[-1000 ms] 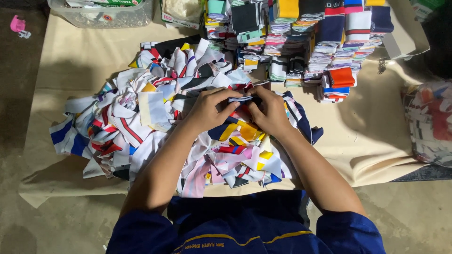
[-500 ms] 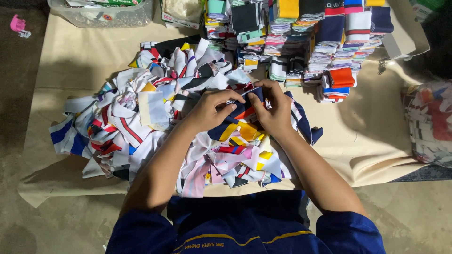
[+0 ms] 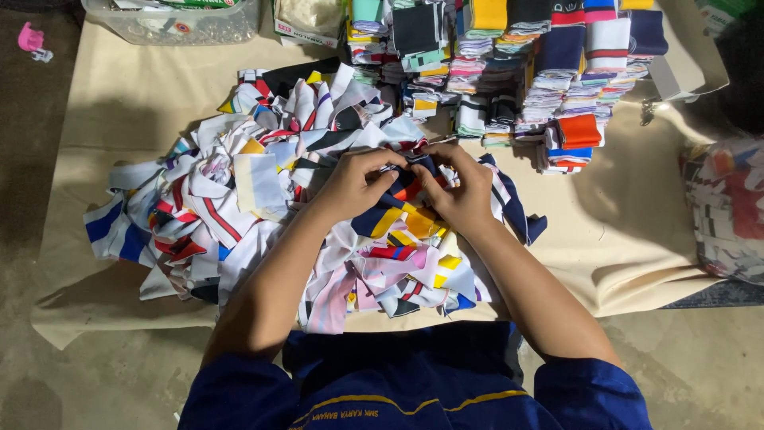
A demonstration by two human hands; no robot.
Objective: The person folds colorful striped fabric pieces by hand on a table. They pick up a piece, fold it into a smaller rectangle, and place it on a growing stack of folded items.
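A dark navy fabric strip (image 3: 414,169) is pinched between both hands above the middle of a loose heap of fabric strips (image 3: 239,199); the left hand (image 3: 354,185) is closed on the strip's left end, its grip narrow, with fingertips curled over the cloth; the right hand (image 3: 461,191) is closed on the right part of the same strip, thumb and fingers pressed together, the two hands almost touching; whether a small tool is also held between the fingers cannot be told, since the spot is too small and shadowed. The heap, in white, red, blue, yellow and black, is spread over a beige cloth (image 3: 119,127) that covers the floor, from the left side to just right of the hands, with pink and yellow pieces lying nearest the person. On the far side, right of centre, neat stacks of folded strips (image 3: 557,72) are ranged in rows, an orange-topped stack (image 3: 578,131) standing nearest the hands. A clear plastic tub (image 3: 171,20) is seen at the far left edge of the cloth; a small pink object (image 3: 32,38) lies off the cloth at the far left; a bag of patterned cloth (image 3: 728,207) rests at the right edge. Dark blue sleeves (image 3: 239,390) are seen at the near edge.
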